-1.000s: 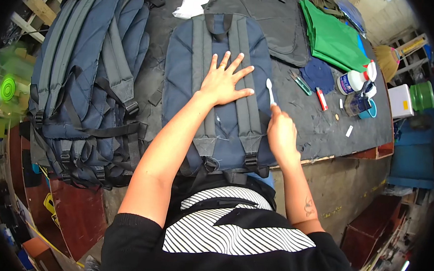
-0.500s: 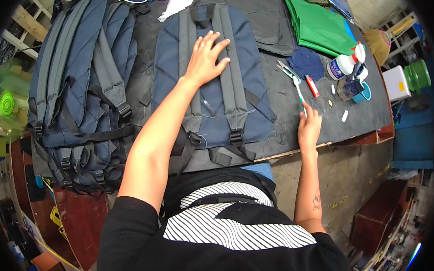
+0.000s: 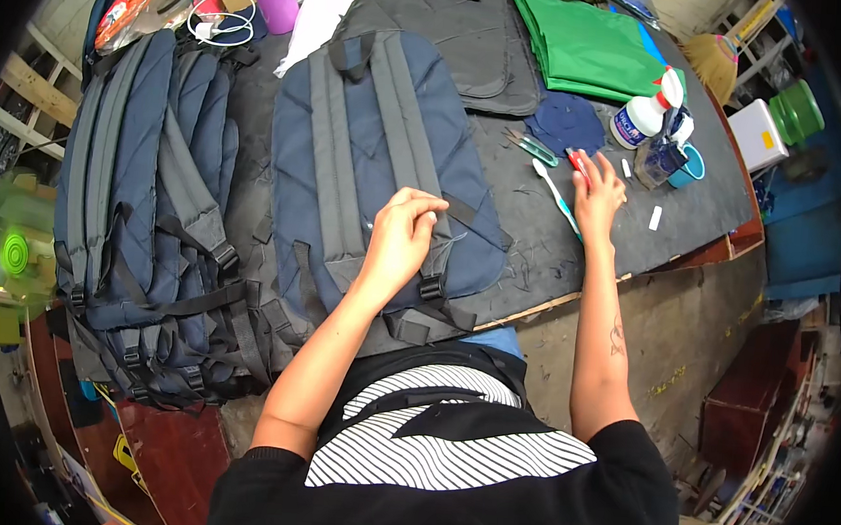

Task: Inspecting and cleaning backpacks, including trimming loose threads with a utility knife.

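Fingers (image 3: 612, 175) of the right hand (image 3: 595, 204), right of centre in the frame, bend at a small red item (image 3: 577, 162) and touch it; the hand is partly open, and whether it clamps the item cannot be told. Left hand (image 3: 398, 242), near the middle of the frame, is drawn together, thumb against forefinger, over the lower part of a navy backpack (image 3: 377, 154); whether a thread is pinched there is too small to tell. That backpack lies straps up at centre, on a dark table (image 3: 526, 264). Just left of the right hand rests a white and teal toothbrush (image 3: 558, 200), with snips (image 3: 535, 149) above it. Farther out, toward the upper right, are a round navy cloth (image 3: 566, 125), a white spray bottle (image 3: 636, 122), a teal cup (image 3: 693, 167) and folded green fabric (image 3: 588, 49). More backpacks (image 3: 137, 168) are piled at left, below a purple bottle (image 3: 274, 1) in the upper left.
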A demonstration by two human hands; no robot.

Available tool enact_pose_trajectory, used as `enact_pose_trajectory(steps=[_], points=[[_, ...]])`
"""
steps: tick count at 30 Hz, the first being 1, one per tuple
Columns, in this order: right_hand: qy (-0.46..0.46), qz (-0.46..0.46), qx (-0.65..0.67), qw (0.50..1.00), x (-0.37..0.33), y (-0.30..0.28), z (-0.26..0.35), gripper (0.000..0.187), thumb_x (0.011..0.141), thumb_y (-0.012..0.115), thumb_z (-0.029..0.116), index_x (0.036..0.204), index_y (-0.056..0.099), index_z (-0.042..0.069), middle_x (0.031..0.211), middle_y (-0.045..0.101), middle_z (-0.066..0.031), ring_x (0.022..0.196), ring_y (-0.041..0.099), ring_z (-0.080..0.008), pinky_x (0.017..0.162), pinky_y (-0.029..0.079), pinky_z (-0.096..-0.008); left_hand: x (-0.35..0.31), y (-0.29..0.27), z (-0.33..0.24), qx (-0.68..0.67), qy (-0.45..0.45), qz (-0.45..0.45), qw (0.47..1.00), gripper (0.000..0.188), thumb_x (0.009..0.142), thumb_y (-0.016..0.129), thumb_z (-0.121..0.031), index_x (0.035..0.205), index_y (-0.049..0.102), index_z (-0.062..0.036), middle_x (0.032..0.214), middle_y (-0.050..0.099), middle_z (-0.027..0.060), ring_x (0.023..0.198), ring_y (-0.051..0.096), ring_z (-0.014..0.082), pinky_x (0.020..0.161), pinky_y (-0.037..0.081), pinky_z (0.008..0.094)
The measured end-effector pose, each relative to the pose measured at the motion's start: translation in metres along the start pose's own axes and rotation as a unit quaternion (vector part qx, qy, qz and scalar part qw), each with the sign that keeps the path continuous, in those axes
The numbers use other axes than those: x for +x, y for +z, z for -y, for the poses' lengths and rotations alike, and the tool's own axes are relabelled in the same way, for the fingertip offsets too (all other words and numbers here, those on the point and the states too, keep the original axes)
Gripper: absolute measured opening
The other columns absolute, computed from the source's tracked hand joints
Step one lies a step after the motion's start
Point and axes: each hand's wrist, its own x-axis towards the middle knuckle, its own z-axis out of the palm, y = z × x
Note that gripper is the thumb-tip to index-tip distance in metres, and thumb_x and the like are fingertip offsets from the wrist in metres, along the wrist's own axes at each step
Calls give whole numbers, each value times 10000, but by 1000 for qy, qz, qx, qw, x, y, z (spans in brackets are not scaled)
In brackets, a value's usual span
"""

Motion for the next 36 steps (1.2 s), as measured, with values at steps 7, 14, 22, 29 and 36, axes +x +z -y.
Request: enact_pose_trajectory(steps=[7, 14, 22, 29, 36], points=[[-52, 125, 20, 991, 34, 0, 18, 207, 731, 719, 196, 809, 606, 41, 1009, 570, -68, 959, 480, -302, 821, 376, -409, 8, 4, 6, -54, -40, 1, 998, 227, 817, 511, 92, 957, 678, 29, 954, 626, 101, 792, 637, 153, 717, 501, 252], [-37, 35, 64, 997, 37, 15, 7, 171, 792, 626, 53, 959, 602, 28, 819, 600, -155, 798, 594, -351, 707, 458, -421, -3, 31, 5, 147, 115, 14, 982, 72, 733, 639, -13, 793, 677, 1, 896, 574, 131, 894, 568, 300, 796, 473, 374], [-27, 21, 27, 999, 15, 5, 31, 333, 813, 634, 106, 1145, 614, 136, 1225, 542, -102, 1108, 471, -326, 943, 380, -443, 0, 29, 19, 89, 85, -8, 992, 52, 723, 640, 12, 762, 605, 9, 811, 585, 113, 809, 556, 290, 753, 454, 355], [-18, 132, 46, 990, 33, 23, 48, 339, 789, 679, 182, 1120, 620, 132, 1084, 598, -84, 1024, 506, -321, 887, 392, -428, 3, 27, 28, -8, 27, 10, 1000, 50, 745, 561, 97, 738, 548, 50, 997, 508, 158, 834, 573, 262, 735, 469, 329], [90, 217, 98, 967, 52, 10, 57, 507, 690, 759, 425, 1024, 636, 63, 1017, 631, -157, 991, 560, -351, 878, 393, -461, 1, 24, 30, -21, 9, 6, 1000, 38, 771, 574, 83, 754, 559, 52, 1086, 503, 154, 787, 575, 221, 726, 465, 312]])
